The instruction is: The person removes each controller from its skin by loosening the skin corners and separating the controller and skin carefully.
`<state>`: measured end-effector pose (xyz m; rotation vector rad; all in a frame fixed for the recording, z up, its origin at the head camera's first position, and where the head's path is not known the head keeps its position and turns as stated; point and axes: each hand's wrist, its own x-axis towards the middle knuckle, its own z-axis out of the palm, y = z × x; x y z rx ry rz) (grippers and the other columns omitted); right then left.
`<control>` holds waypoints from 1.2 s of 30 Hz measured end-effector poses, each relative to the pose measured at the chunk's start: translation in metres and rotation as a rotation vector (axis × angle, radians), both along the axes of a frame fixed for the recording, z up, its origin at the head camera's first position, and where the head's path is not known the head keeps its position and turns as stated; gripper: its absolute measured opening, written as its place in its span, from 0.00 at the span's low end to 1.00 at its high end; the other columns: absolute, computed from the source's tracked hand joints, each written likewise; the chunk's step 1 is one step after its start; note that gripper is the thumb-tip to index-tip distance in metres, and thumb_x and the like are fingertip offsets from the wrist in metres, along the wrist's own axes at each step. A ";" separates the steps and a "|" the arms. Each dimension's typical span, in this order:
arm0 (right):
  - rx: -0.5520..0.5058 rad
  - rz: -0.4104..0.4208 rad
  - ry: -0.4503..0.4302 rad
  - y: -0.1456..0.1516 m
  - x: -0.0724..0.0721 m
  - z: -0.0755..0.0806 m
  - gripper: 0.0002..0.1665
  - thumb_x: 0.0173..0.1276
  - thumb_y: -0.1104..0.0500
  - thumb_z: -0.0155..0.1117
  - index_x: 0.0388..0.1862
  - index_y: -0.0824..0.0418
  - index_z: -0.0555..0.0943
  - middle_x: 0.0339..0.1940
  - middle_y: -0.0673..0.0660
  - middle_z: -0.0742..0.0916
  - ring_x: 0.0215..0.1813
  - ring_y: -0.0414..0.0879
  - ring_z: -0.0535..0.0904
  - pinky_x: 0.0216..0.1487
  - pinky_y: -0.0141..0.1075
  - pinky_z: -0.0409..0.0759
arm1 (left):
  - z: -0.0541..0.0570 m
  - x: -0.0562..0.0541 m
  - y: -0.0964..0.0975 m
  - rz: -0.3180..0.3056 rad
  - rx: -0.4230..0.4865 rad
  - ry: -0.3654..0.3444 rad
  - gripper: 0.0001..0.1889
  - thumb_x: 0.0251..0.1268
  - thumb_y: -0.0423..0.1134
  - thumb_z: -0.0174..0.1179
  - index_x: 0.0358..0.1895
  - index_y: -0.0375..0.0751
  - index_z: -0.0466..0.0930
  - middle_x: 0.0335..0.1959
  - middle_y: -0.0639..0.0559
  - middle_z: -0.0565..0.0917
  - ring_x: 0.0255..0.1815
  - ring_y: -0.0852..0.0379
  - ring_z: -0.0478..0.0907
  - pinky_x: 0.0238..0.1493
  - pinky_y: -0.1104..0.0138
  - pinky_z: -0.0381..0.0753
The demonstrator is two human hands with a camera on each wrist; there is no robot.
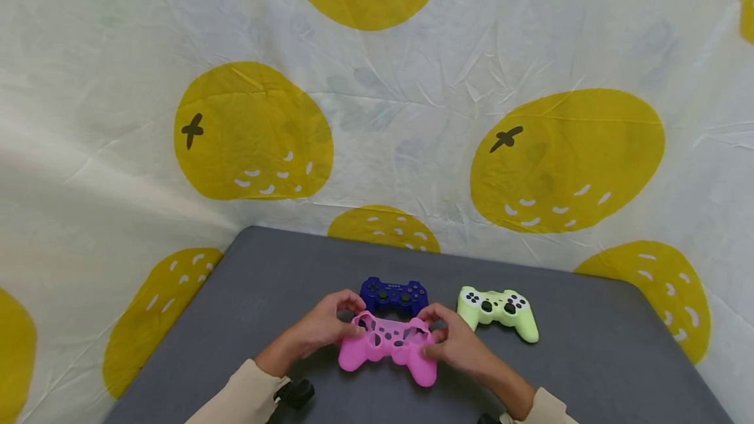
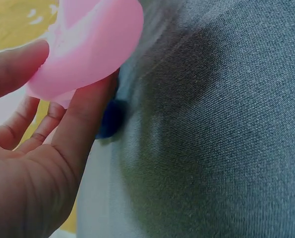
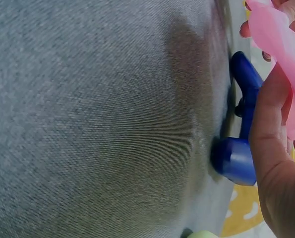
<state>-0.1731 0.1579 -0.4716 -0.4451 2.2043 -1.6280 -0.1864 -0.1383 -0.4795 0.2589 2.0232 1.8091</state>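
Note:
A pink silicone controller cover (image 1: 385,340), with cut-out holes for sticks and buttons, is held between both hands above the table. At its left end my left hand (image 1: 326,326) pinches it, thumb on one side and fingers on the other. My right hand (image 1: 456,342) grips the right end in the same way. The left wrist view shows the pink cover (image 2: 92,49) bent at one grip, raised off the cloth. Just behind it lies a dark blue game controller (image 1: 393,294), partly hidden by the cover and fingers; neither hand visibly holds it.
A pale yellow-green game controller (image 1: 501,313) lies on the grey cloth-covered table (image 1: 283,267), right of the blue one. A white curtain with yellow fruit prints (image 1: 400,136) hangs behind and beside the table. Each wrist wears a black device (image 1: 296,394).

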 end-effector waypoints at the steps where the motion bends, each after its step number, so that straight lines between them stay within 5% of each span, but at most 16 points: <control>1: 0.000 -0.002 -0.003 0.000 0.000 -0.001 0.33 0.52 0.72 0.71 0.58 0.73 0.73 0.50 0.69 0.77 0.27 0.36 0.78 0.29 0.29 0.78 | -0.001 -0.001 0.000 -0.001 -0.002 -0.008 0.21 0.61 0.26 0.70 0.56 0.31 0.74 0.51 0.39 0.78 0.35 0.54 0.80 0.28 0.65 0.82; 11: 0.012 -0.005 -0.049 0.000 -0.006 -0.012 0.32 0.49 0.72 0.72 0.56 0.72 0.75 0.46 0.65 0.80 0.30 0.38 0.77 0.30 0.30 0.78 | -0.011 -0.006 0.004 0.017 -0.019 -0.049 0.20 0.61 0.27 0.69 0.55 0.31 0.75 0.50 0.40 0.77 0.34 0.55 0.80 0.29 0.65 0.82; 25: -0.006 0.030 -0.145 -0.003 -0.010 -0.016 0.31 0.51 0.71 0.73 0.56 0.72 0.74 0.45 0.59 0.81 0.32 0.41 0.78 0.29 0.32 0.81 | -0.019 -0.011 0.003 0.056 -0.060 0.000 0.19 0.57 0.27 0.70 0.52 0.31 0.77 0.49 0.39 0.79 0.36 0.55 0.79 0.34 0.65 0.80; 36: -0.002 0.015 -0.152 -0.003 -0.011 -0.015 0.31 0.50 0.72 0.73 0.56 0.72 0.75 0.44 0.59 0.79 0.32 0.43 0.75 0.28 0.31 0.79 | -0.019 -0.008 -0.001 0.031 0.003 -0.075 0.19 0.61 0.23 0.68 0.53 0.29 0.74 0.51 0.41 0.80 0.40 0.58 0.82 0.35 0.66 0.82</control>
